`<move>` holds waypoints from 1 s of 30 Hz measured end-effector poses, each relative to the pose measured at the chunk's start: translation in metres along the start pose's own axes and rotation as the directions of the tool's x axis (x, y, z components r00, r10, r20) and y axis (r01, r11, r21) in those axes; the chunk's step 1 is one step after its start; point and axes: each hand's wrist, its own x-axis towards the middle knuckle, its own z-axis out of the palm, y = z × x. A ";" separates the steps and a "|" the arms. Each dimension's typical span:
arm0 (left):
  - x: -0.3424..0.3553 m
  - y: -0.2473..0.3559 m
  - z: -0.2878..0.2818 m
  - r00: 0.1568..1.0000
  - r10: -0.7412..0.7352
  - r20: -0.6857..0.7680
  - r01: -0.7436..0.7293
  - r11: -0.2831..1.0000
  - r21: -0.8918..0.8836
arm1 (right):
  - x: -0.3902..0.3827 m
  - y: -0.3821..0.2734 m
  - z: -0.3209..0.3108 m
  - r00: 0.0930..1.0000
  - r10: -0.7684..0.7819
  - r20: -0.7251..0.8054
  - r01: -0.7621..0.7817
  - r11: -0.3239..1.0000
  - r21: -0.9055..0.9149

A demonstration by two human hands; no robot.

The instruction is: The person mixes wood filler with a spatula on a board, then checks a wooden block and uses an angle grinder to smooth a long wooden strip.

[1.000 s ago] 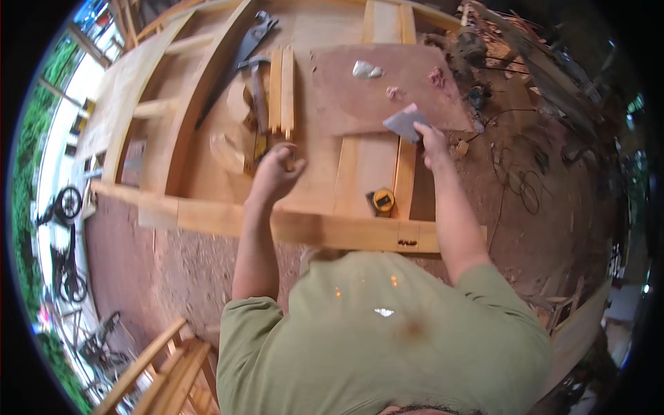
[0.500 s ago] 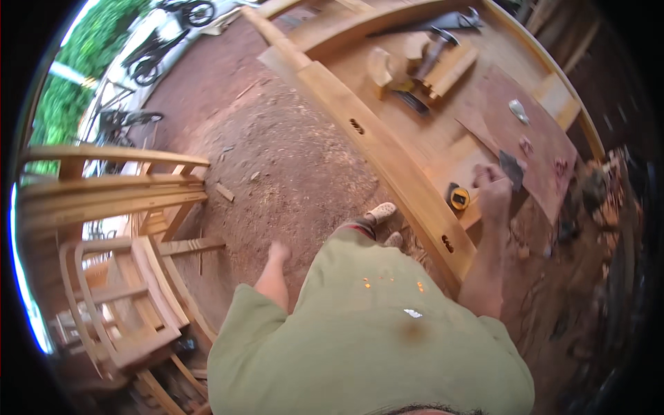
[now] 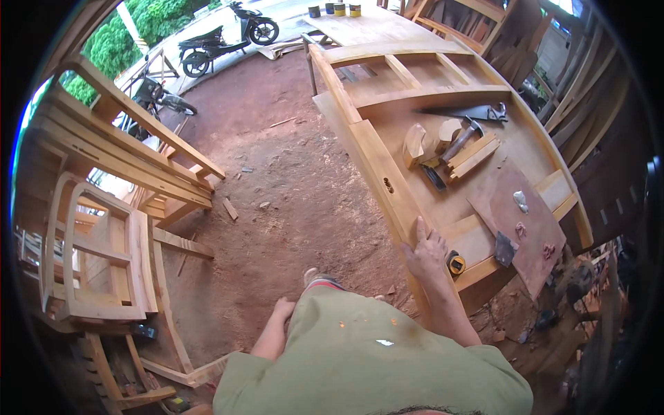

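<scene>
Right hand (image 3: 427, 254) just ditched the scraper (image 3: 505, 249), so it's free now, lying spread on the rail (image 3: 382, 149). Tape (image 3: 456, 263) sits just right of it; scraper's beyond that, at the board's (image 3: 501, 197) edge. Left hand (image 3: 283, 308) hangs well left of the right, can't tell if it's closed.

Right of the person lies a long pale-brown wooden framed panel (image 3: 373, 153), the right grip (image 3: 427, 256) on its left rail. Just right of the grip sits a round yellow-and-black tape measure (image 3: 455, 263); beyond, a four-cornered grey sheet (image 3: 505, 250) overlaps a flat reddish-brown board (image 3: 510, 192). Farther ahead, a metal-headed hammer (image 3: 461, 140) lies between rounded pale wooden blocks (image 3: 417, 146) and straight wooden bars (image 3: 474, 156), a long grey metal handsaw (image 3: 467, 111) behind them.
</scene>
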 end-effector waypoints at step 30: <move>0.055 -0.098 -0.062 0.993 -0.071 0.096 0.100 0.933 -0.346 | 0.091 -0.068 0.035 0.968 -0.209 -0.140 0.203 0.978 -0.055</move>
